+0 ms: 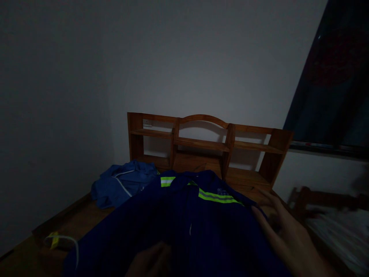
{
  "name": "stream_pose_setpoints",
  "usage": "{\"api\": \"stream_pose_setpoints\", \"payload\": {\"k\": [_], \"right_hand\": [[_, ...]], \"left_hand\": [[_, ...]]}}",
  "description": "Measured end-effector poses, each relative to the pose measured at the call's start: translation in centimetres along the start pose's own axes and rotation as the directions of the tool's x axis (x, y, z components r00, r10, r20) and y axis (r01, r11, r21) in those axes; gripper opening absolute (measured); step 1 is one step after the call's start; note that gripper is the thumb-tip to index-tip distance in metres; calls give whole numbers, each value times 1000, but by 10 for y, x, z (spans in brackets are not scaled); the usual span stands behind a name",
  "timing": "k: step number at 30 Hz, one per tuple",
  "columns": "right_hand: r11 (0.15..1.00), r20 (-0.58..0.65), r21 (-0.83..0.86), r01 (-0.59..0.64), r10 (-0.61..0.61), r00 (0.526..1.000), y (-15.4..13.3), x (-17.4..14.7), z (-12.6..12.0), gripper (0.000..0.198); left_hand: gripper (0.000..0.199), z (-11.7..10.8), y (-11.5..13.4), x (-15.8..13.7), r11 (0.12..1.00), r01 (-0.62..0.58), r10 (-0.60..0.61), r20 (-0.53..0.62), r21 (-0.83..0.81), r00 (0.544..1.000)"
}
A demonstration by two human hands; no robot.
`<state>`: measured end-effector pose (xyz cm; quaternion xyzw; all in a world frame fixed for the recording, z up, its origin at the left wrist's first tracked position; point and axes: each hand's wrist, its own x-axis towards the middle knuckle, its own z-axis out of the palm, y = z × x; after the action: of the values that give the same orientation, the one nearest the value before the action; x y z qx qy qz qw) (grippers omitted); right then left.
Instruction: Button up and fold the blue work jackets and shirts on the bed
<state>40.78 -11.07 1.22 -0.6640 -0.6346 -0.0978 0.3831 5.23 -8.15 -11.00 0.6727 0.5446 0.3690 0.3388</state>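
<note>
Wooden shelf [201,144] — dark curtain [319,105]

Very dim light, deep shadows

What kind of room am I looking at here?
Probably a dim room in a home, perhaps a bedroom: there is a brown wooden shelf unit with an arched middle section, a dark, curtain-like panel with a round red pattern, and a dark-blue cloth jacket with yellow-green stripes spread out.

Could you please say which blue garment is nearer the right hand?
The dark blue jacket with lime stripes; the lighter garment, with white lines, lies farther left.
</note>
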Motion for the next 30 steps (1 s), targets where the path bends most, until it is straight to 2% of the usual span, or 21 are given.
{"api": "stream_pose_setpoints", "payload": {"k": [2,3,6,8,10,12,16,18,20,22,24,26,28,30], "right_hand": [[988,87,-82,-127,134,987,53,23,21,72],[976,138,-103,-194,207,969,82,29,34,76],[931,344,-97,-353,364,865,151,25,69,55],[914,450,-46,-403,379,808,180,12,81,37],[916,465,15,-400,348,814,199,6,83,28],[929,400,36,-368,324,857,214,14,77,25],[956,301,-117,-269,292,908,232,65,69,34],[954,280,-253,-160,230,932,230,94,75,38],[913,276,-401,-83,206,939,219,116,88,36],[840,248,-540,-61,228,942,196,128,104,33],[783,194,-622,-24,184,964,160,131,121,34],[801,206,-586,120,4,979,113,127,142,36],[870,345,-392,299,-162,925,65,118,168,31],[907,432,-231,351,-228,873,28,108,199,33]], "left_hand": [[37,1,16,52,993,-120,119,127,-6,985],[37,5,21,82,979,-203,196,139,31,971],[45,30,20,174,912,-335,324,85,239,942],[56,51,6,219,840,-393,383,104,373,918],[63,69,-13,246,776,-416,413,115,474,903],[67,79,-30,258,754,-419,404,147,505,903],[71,82,-42,256,796,-417,329,264,438,907],[74,79,-40,252,799,-426,327,288,424,900],[75,75,-37,248,790,-438,343,283,428,896],[73,73,-36,246,784,-427,347,252,450,904],[68,72,-37,245,788,-401,342,208,468,916],[60,71,-38,245,799,-392,356,167,456,919],[52,72,-39,246,800,-430,411,140,419,901],[46,72,-41,247,788,-481,475,116,386,872]]}}
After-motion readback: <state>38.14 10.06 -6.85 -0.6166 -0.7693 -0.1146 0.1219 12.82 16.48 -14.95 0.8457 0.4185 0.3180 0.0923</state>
